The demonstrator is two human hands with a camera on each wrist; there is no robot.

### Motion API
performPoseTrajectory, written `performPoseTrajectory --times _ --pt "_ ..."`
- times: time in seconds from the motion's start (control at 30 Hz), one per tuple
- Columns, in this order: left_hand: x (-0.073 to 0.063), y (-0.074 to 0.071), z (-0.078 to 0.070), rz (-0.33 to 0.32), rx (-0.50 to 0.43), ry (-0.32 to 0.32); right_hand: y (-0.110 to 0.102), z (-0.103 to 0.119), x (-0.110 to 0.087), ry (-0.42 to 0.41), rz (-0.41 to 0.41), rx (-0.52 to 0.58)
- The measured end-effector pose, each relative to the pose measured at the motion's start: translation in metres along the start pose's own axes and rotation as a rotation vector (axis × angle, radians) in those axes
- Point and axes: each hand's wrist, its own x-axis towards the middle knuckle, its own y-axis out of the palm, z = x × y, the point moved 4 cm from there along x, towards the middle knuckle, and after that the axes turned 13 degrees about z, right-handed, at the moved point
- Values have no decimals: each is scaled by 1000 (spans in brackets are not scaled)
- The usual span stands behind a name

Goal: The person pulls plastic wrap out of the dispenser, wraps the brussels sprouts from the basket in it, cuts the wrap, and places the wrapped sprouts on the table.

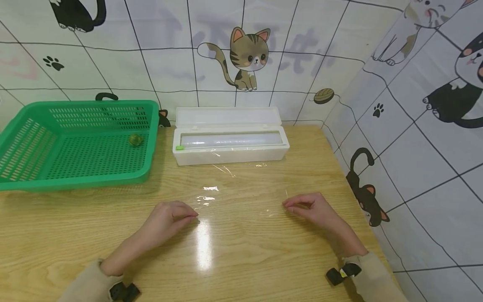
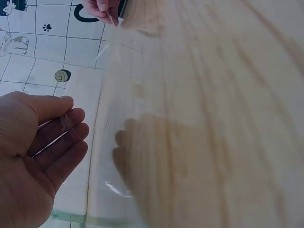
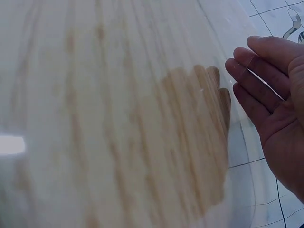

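Note:
A sheet of clear cling film (image 1: pixel 210 188) stretches over the table from a white dispenser box (image 1: pixel 230 157) with its lid raised. Inside the box lies the film roll (image 1: pixel 232 139). My left hand (image 1: pixel 167 220) pinches the film's near left corner between thumb and fingers. At the near right corner, my right hand (image 1: pixel 315 209) pinches it the same way. In the left wrist view, a crinkled bit of film shows at the fingers (image 2: pixel 78 130) of that hand. The right wrist view shows the thumb close against the index finger, palm partly visible.
To the left stands a green plastic basket (image 1: pixel 90 182) with a small round green item (image 1: pixel 135 140) inside. A green slider (image 1: pixel 180 147) sits at the box's left end. Cat-printed cloth (image 1: pixel 166 69) covers the walls behind and to the right of the wooden table (image 1: pixel 256 268).

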Motion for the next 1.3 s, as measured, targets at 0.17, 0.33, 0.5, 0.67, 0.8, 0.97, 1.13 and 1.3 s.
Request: performPoseTrajectory --times 0.17,0.33,0.5,0.67,0.8,0.97,1.13,1.3 --pt "0 1 2 21 3 -28 2 -2 1 -24 2 -17" --pt "-1 4 4 84 -8 -77 2 -1 0 -69 37 -79" --pt "-2 6 5 126 -14 -104 2 3 -3 -195 97 -109" --pt "-3 5 2 138 15 -73 2 6 -5 -250 108 -169" --pt "-5 4 -1 161 26 -44 3 6 -6 -208 95 -209" --pt "-7 4 -2 190 27 -60 4 4 -9 -154 96 -200" --pt "-8 4 0 192 12 -79 4 4 -10 -195 106 -182" --pt "-8 5 2 177 -3 -89 4 5 -10 -228 117 -160"
